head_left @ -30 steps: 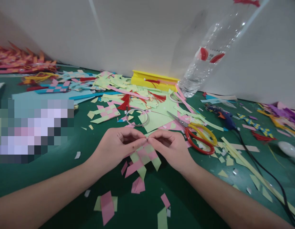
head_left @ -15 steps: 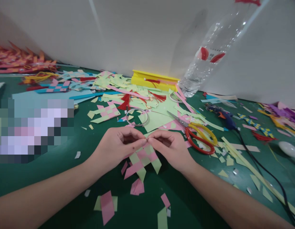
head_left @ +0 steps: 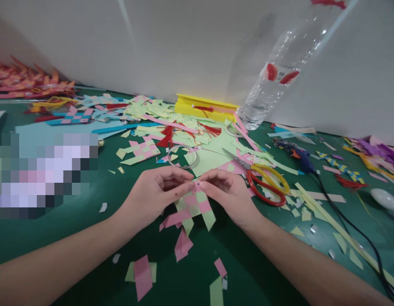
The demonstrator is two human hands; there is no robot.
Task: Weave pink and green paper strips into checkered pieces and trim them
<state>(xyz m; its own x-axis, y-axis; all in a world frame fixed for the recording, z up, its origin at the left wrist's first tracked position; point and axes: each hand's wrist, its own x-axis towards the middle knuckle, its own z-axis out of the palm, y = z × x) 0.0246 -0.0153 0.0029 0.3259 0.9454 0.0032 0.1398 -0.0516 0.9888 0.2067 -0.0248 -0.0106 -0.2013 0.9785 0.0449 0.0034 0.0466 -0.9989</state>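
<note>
A woven paper fish (head_left: 194, 205) of pink and pale green strips hangs between my two hands, its strip ends pointing down toward me. My left hand (head_left: 160, 189) pinches its upper left edge between thumb and fingers. At the upper right edge, my right hand (head_left: 227, 191) grips it the same way. A small dark dot shows on the pink paper between my thumbs. Below the woven piece, a folded pink paper scrap (head_left: 183, 245) lies on the green table (head_left: 248, 263).
Scissors (head_left: 267, 178) with red and yellow handles lie right of my hands. Beyond are a roll of tape (head_left: 183, 156), red tassels (head_left: 167, 135) and a yellow folded tray (head_left: 206, 108). A plastic bottle (head_left: 280, 76) leans against the wall. A corded glue gun (head_left: 299, 157) lies at right.
My thumbs have moved slightly apart, uncovering the pink top of the woven piece and its dark dot. The folded pink scrap below has shifted a little.
</note>
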